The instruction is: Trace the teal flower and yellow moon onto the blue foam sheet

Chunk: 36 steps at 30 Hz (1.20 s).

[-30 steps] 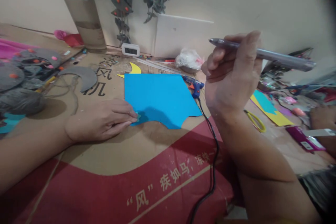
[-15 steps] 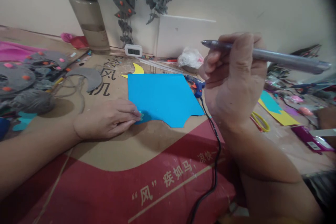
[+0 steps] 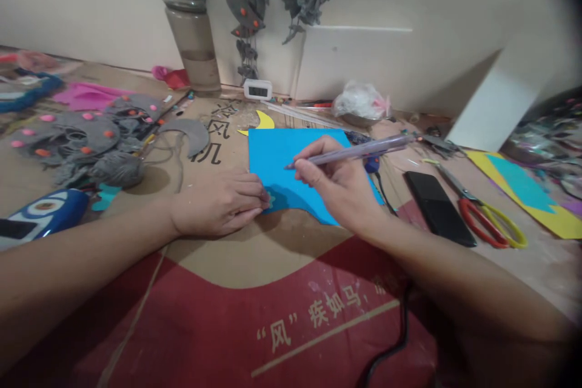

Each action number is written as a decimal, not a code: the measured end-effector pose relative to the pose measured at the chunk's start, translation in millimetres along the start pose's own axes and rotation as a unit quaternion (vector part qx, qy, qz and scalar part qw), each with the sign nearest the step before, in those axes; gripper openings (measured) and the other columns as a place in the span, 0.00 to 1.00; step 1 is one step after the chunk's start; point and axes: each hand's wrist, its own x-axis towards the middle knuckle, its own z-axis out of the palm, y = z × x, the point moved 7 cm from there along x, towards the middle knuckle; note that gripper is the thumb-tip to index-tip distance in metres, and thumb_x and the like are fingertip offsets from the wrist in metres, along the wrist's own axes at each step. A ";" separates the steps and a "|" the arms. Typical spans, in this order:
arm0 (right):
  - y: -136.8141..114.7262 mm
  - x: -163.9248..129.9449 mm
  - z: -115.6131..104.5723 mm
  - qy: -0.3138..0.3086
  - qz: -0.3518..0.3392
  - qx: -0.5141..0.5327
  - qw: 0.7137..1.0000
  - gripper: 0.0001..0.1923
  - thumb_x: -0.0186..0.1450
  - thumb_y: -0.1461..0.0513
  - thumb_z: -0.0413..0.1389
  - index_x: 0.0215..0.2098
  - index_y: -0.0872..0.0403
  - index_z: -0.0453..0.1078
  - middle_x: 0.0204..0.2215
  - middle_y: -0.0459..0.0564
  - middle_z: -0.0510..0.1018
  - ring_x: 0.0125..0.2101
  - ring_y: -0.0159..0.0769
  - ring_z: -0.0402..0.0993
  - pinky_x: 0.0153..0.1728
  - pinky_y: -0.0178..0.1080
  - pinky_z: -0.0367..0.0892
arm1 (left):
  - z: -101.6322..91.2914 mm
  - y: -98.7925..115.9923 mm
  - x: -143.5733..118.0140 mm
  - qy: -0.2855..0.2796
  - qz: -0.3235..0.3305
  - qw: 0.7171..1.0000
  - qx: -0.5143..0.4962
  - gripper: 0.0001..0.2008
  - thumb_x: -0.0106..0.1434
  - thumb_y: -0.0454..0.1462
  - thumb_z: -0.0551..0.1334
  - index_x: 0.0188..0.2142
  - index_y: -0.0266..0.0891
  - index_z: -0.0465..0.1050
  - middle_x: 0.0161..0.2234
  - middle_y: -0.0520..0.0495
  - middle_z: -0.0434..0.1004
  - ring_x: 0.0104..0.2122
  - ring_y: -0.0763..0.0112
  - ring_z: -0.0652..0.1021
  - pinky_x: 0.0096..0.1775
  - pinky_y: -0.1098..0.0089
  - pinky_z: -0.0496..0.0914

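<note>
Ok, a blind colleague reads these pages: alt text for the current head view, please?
A person's right hand holds a slim grey-purple pen over a bright blue sheet, while the left hand touches a small teal cutout at the sheet's lower left. Scissors with red and yellow handles lie to the right.

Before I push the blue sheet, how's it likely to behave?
The blue sheet is probably light, as it looks thin. It may bend easily for the same reason, though the material is unclear. It would likely pivot more than slide, with the left hand at its near-left corner.
</note>
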 end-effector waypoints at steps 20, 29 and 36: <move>35.1 -15.2 32.3 -0.104 -0.011 -0.156 0.982 0.10 0.70 0.60 0.52 0.30 0.54 0.65 0.27 0.44 0.70 0.27 0.31 0.65 0.30 0.38 0.57 | 3.1 1.0 -1.1 0.012 0.005 1.000 -0.006 0.12 0.69 0.33 0.54 0.43 0.34 0.76 0.40 0.44 0.80 0.43 0.63 0.77 0.47 0.64 0.71; 35.1 -16.2 35.7 -0.107 -0.019 -0.164 0.980 0.10 0.70 0.61 0.51 0.30 0.53 0.65 0.27 0.45 0.70 0.28 0.32 0.66 0.31 0.38 0.58 | 3.0 2.7 0.0 0.014 -0.001 1.000 0.009 0.12 0.69 0.33 0.54 0.42 0.34 0.76 0.40 0.43 0.80 0.43 0.62 0.76 0.47 0.63 0.70; 34.9 -15.6 36.5 -0.110 -0.024 -0.179 0.977 0.10 0.70 0.61 0.51 0.29 0.53 0.64 0.27 0.45 0.71 0.29 0.33 0.67 0.32 0.39 0.59 | 3.8 2.0 0.2 0.013 -0.006 1.000 0.004 0.12 0.69 0.33 0.54 0.43 0.33 0.76 0.40 0.43 0.80 0.43 0.62 0.77 0.47 0.63 0.70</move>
